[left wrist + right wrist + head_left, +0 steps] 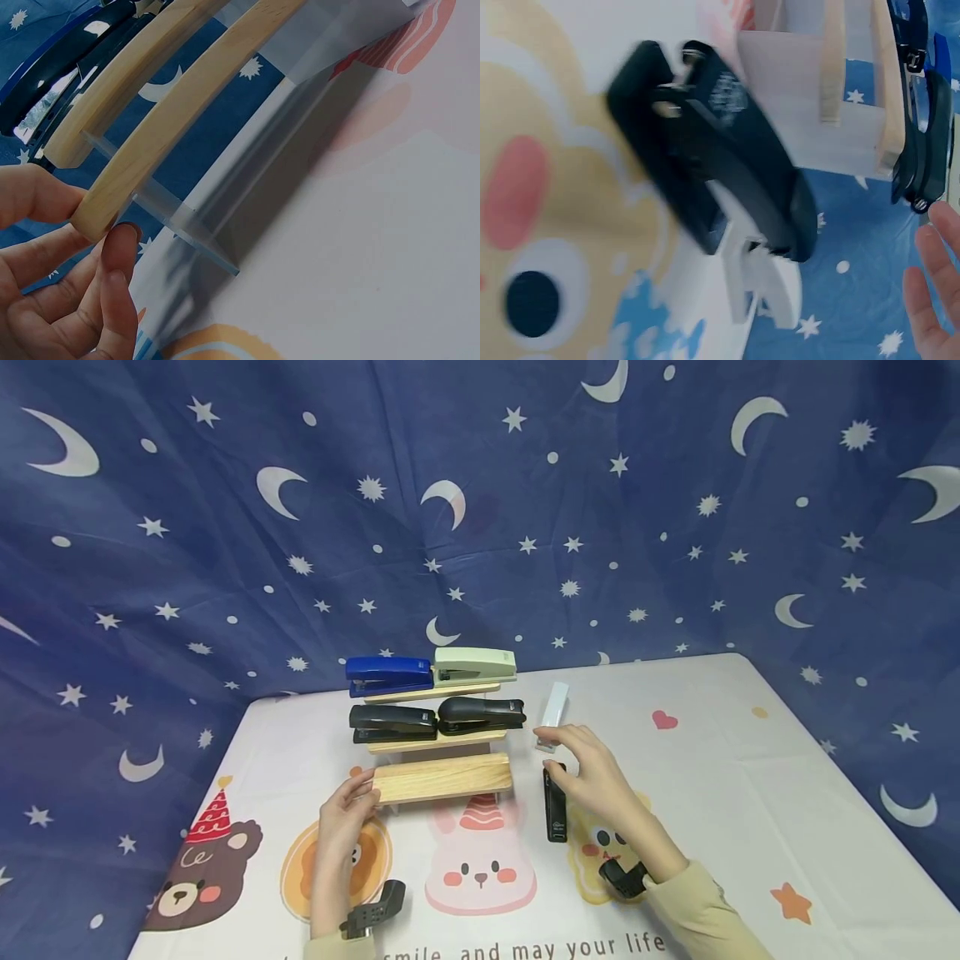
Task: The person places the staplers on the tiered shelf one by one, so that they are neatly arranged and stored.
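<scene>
My left hand (pixel 345 818) grips the left end of the lowest wooden shelf (pixel 442 779) of a tiered rack, thumb and fingers on either side of the wood. That shelf is bare. To the right of the rack, my right hand (pixel 596 777) hovers with fingers parted and relaxed, holding nothing. Its fingertips overlap the near end of a white stapler (pixel 556 703) and the far end of a black stapler (pixel 555 814) in the head view. Both staplers lie on the table. In the right wrist view, the black stapler (pixel 727 142) appears blurred, apart from the fingers.
On the middle shelf (pixel 427 743) sit two black staplers (pixel 393 722). A blue stapler (pixel 390 672) and a pale green stapler (pixel 476 663) stand on the top shelf. Clear side panels (pixel 184 225) support the boards. A starry blue curtain (pixel 480 568) hangs behind the table (pixel 720 793).
</scene>
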Available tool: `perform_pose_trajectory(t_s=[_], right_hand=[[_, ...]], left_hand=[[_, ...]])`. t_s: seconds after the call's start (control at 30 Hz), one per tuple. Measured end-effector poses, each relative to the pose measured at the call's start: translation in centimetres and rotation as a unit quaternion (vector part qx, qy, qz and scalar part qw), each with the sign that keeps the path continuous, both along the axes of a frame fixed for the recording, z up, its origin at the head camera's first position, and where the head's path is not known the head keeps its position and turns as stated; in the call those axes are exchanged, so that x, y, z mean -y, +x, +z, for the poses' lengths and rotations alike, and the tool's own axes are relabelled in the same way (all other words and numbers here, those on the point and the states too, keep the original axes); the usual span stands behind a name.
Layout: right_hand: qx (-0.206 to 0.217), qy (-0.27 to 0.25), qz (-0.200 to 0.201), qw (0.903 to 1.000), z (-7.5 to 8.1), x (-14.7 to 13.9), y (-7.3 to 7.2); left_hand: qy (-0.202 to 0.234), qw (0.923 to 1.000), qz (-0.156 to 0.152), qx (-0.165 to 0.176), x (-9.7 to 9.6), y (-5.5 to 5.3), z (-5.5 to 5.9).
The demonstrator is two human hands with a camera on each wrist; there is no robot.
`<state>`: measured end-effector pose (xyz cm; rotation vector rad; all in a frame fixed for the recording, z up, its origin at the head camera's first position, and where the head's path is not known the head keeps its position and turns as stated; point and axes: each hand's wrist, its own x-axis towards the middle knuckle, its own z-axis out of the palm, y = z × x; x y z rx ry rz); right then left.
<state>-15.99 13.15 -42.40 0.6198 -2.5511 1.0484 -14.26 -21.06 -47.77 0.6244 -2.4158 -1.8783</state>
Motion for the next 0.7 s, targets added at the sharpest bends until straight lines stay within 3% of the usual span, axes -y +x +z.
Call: perform_pose_trajectory(t_s=[0.4, 0.7], right_hand=[[0.046, 0.003, -0.053, 0.9976, -2.0, -1.4, 2.0], [0.100, -0.026, -0.075, 0.9918, -3.3, -1.3, 2.3]], left_hand=[[0.001, 1.0000, 0.002, 0.005, 0.1, -0.1, 0.1], [0.002, 1.0000, 0.003, 0.008, 0.1, -0.1, 0.0]])
